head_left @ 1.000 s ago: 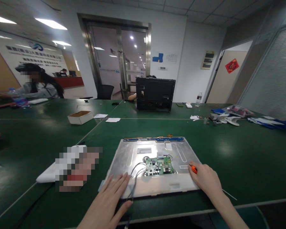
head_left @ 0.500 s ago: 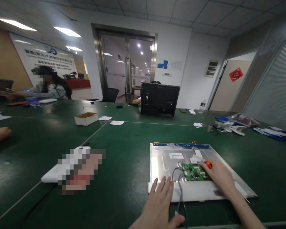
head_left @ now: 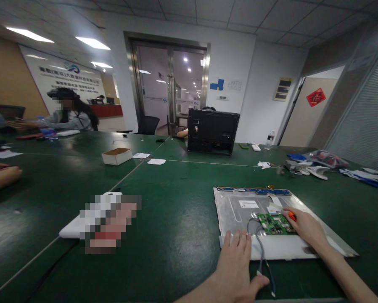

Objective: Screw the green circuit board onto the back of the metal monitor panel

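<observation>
A flat metal-backed display panel [head_left: 228, 214] lies on the green table, with a blue strip along its far edge and a white band along its near edge. My left hand [head_left: 236, 261] rests at its near left corner, fingers stretched out and thumb apart, beside a grey cable [head_left: 261, 250]. On the panel sits a green circuit board [head_left: 273, 224], from which the cable runs toward me. My right hand [head_left: 310, 230] is closed around an orange-and-black handle, apparently a screwdriver [head_left: 292, 216], at the board's right side. Its tip is hidden.
A white case [head_left: 73, 227], partly pixelated, lies to the left. Farther off are a small open box [head_left: 117, 156], a black monitor [head_left: 213, 131], a bottle [head_left: 270, 139] and a pile of bags and parts [head_left: 318, 162]. Another person's hand [head_left: 2, 176] is at the left edge.
The panel, with its board and cable, has shifted to the right across the table. Both my hands have moved right along with it, the right one still on the orange handle.
</observation>
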The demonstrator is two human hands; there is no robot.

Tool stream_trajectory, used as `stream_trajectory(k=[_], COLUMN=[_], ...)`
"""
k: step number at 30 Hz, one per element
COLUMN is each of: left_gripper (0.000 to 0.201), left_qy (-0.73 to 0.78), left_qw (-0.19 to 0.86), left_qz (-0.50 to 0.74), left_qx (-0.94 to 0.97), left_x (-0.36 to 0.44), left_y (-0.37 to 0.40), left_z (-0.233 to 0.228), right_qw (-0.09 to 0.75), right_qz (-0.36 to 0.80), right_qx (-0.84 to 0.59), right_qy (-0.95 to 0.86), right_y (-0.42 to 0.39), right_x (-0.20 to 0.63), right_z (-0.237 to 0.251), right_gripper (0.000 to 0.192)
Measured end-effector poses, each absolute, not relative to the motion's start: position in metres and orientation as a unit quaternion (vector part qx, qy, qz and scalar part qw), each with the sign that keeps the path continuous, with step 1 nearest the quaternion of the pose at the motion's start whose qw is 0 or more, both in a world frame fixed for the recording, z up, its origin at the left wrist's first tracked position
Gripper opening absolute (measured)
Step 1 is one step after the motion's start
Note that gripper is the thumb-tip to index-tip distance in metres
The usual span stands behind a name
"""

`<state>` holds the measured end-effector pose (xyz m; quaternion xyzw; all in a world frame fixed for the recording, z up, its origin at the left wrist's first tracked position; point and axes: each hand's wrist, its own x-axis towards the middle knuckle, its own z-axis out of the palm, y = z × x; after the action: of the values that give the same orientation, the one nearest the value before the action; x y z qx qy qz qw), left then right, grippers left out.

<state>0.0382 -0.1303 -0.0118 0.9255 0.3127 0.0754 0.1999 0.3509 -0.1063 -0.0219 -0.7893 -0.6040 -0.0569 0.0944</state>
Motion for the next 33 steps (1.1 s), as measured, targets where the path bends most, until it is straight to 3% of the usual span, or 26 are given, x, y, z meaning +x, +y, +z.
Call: stream_trajectory(k=[6,14,33], left_gripper=[0.085,0.088,0.091], left_qy=[0.306,0.308,0.307], left_qw=[0.181,0.190,0.146], left_qz=[0.074,0.065,0.079], left_qx=[0.932,0.930,0.937], left_x=[0.054,0.088,0.169], left_y=[-0.127,-0.125,-0.116], left_z=[-0.011,-0.012,-0.025], right_qw=[0.084,0.002,0.037], right_qz=[-0.058,-0.089,-0.011], right_qx=[-0.760,-0.816,-0.706], right_qy=[-0.642,-0.572,-0.707], right_y=[-0.094,-0.072,-0.058], right_x=[0.371,0.393,0.374], right_z=[-0.022,-0.005,0.013], right_gripper=[0.035,0.040,0.024])
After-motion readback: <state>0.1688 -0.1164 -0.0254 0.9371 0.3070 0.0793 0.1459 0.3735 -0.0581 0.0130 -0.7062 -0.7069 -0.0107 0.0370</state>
